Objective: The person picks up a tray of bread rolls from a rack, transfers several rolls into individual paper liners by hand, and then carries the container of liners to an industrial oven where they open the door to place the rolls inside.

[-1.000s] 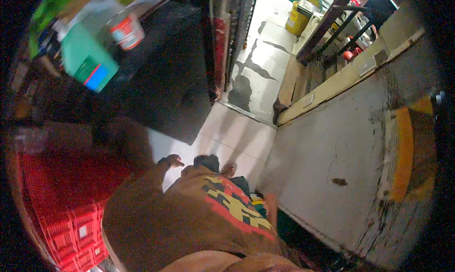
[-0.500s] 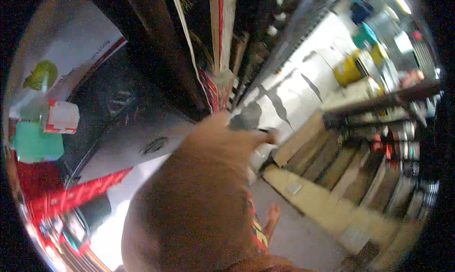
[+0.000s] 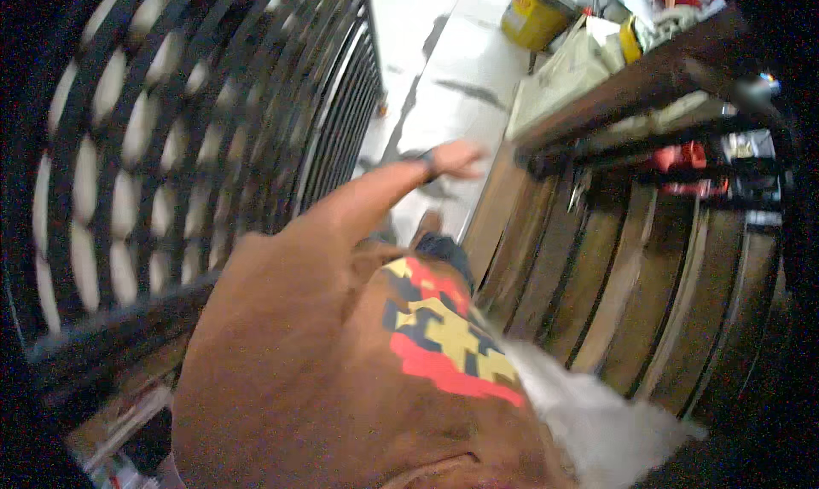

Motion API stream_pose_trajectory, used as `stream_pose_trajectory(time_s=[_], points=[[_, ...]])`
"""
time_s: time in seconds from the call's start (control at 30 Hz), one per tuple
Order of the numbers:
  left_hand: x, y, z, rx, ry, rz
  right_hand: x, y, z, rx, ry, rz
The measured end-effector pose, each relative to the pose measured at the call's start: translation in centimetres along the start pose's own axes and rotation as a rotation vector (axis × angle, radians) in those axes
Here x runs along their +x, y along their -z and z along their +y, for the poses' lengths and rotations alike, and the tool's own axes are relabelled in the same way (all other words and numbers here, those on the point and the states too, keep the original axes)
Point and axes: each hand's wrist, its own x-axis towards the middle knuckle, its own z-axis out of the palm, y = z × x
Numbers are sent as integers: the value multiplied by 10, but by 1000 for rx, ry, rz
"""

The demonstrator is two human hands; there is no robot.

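Note:
My left arm, in a brown sleeve, reaches forward across the middle of the view. At its end my left hand [image 3: 461,159], with a dark band [image 3: 428,167] round the wrist, hangs over the pale floor. Motion blurs the hand, but its fingers look stretched out and nothing shows in them. A slatted wooden structure [image 3: 589,293] stands just right of the hand. My right hand is out of view. By my right side a whitish, blurred sheet or bag [image 3: 597,412] sticks out; what bears it is hidden.
A dark barred rack [image 3: 171,148] rises close on the left, pale shapes showing between its bars. A yellow bucket [image 3: 529,16] stands ahead on the right, near a dark wooden beam [image 3: 631,92]. My foot [image 3: 429,223] is on the tiled floor [image 3: 465,54].
The view has swung, bringing the barred rack to the left and losing the red crate and green container. My left hand now reaches out over the floor, apart from the upright boards it was beside.

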Motion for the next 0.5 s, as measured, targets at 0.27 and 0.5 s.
stream_pose_trajectory(time_s=[0.27,0.5], points=[[-136,75,-242,-137,836,-144,188,170,-328,432,108,93],[29,103,-341,-190,1056,-117,366,233,-348,59,282,344]])
